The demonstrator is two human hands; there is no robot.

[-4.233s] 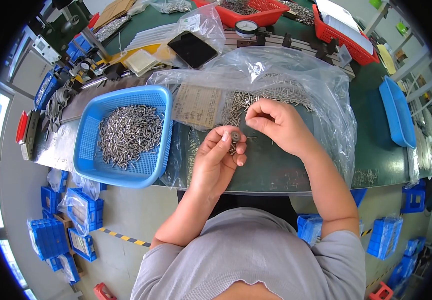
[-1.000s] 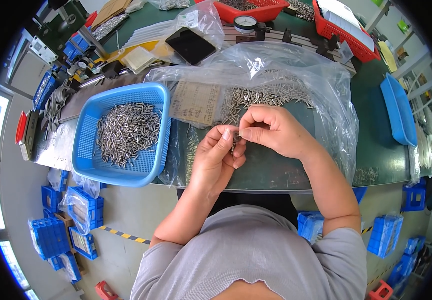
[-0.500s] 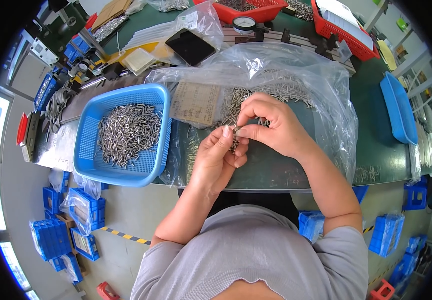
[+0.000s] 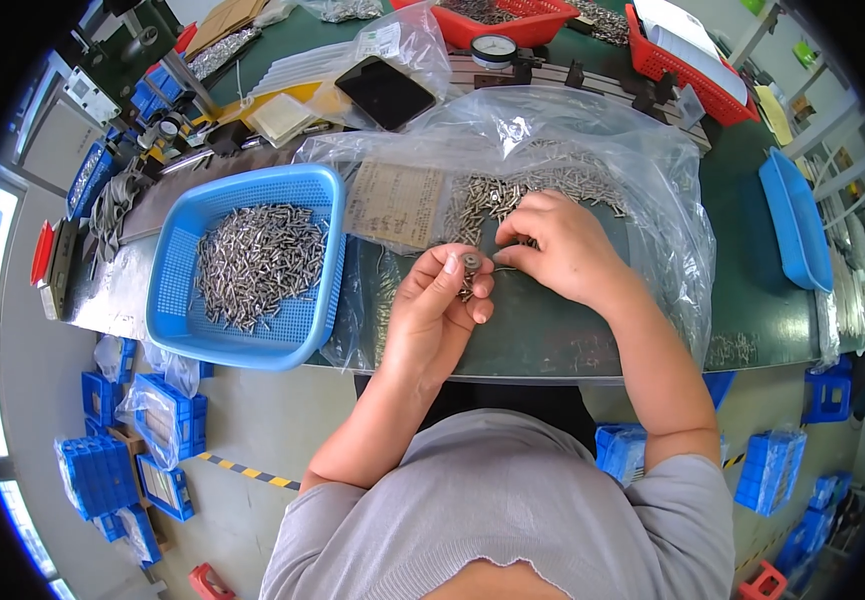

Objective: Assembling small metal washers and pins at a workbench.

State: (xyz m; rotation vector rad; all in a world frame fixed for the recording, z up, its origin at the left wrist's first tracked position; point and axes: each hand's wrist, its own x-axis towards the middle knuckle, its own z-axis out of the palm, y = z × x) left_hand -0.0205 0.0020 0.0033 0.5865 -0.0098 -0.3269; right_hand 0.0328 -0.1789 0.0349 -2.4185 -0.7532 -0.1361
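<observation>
My left hand (image 4: 439, 305) is closed around a small round metal part (image 4: 470, 264), pinched between thumb and fingers over the dark green table (image 4: 552, 330). Just to its right, my right hand (image 4: 559, 246) pinches a thin metal pin (image 4: 505, 268) whose tip points at that part. Both hands hover over a clear plastic bag (image 4: 592, 140) spread on the table, with a pile of small metal pins (image 4: 512, 195) lying on it. Left of my hands, a blue mesh basket (image 4: 172, 290) holds several more pins (image 4: 252, 262).
A paper slip (image 4: 394, 203) lies inside the bag. Red baskets (image 4: 692, 70), a dial gauge (image 4: 493, 48) and a black tablet (image 4: 384, 91) stand at the back. An empty blue tray (image 4: 794, 225) sits at right. Blue boxes (image 4: 102, 470) are stacked on the floor.
My right hand went from the pin pile toward my left hand and now brings a pin up to the round part. The left hand stayed nearly still.
</observation>
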